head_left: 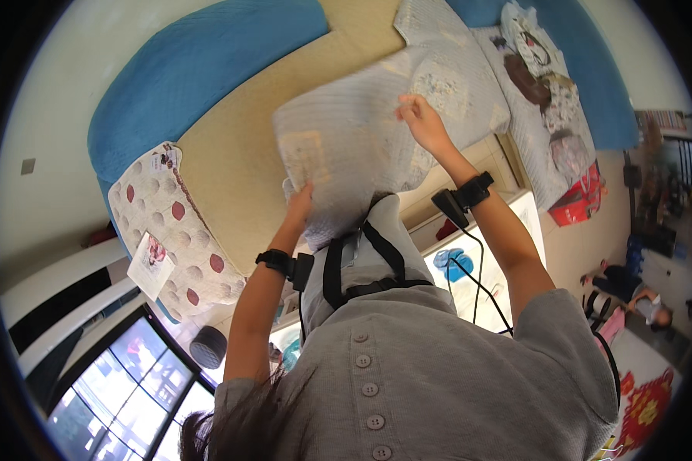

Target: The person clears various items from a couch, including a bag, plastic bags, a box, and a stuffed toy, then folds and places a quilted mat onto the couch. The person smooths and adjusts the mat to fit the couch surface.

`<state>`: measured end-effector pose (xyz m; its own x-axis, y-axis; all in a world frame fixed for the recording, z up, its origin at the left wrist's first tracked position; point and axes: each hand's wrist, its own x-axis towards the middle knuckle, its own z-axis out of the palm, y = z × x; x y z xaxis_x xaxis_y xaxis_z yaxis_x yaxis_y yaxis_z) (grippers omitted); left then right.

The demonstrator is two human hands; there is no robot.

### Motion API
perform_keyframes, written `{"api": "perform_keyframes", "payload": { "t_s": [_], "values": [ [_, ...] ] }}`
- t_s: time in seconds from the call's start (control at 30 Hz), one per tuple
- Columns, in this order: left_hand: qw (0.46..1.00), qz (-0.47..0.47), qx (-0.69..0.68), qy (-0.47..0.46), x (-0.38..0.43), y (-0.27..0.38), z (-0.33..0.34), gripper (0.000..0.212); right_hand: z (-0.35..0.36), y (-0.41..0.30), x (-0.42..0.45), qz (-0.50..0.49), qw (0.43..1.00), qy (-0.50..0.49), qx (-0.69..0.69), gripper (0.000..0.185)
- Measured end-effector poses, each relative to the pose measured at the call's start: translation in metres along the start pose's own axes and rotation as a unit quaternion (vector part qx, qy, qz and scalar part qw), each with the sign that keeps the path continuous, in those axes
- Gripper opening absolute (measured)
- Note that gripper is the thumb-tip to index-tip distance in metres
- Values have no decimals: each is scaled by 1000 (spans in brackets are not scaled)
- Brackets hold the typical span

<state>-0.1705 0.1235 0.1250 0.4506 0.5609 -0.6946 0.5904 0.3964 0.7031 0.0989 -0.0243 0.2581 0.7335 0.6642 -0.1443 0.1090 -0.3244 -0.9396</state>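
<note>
A pale grey quilted sofa cover [352, 132] with patches of faded floral print lies in front of me, partly spread over a beige sofa seat [219, 173]. Its near end hangs down against my legs. At its left edge, my left hand [301, 203] grips the fabric. Above the cover's right part is my right hand [420, 120], fingers curled and slightly blurred; whether it pinches any cloth cannot be made out. Both wrists carry black strapped devices, the right one [461, 199] with a cable running down.
Blue sofa backrests [207, 63] curve behind the seat. A leaf-patterned cover [184, 230] bears a printed sheet [151, 266] on the left. Bags and a brown pouch [527, 82] lie at right, near a red bag [578, 199]. A white table [516, 230] stands close behind me; another person [649, 305] is far right.
</note>
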Motion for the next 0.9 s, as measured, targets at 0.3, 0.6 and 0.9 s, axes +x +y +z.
{"api": "perform_keyframes", "payload": {
  "t_s": [0.3,0.6,0.9],
  "values": [
    [943,177,-153,-238,-81,151,6,29,88,102,-192,215,933,-252,-140,101],
    [873,-114,-426,-206,-137,264,69,21,186,21,-161,274,940,-95,181,66],
    [891,-58,-337,-298,-103,278,38,26,-24,111,-162,170,960,99,-197,28]
  ]
}}
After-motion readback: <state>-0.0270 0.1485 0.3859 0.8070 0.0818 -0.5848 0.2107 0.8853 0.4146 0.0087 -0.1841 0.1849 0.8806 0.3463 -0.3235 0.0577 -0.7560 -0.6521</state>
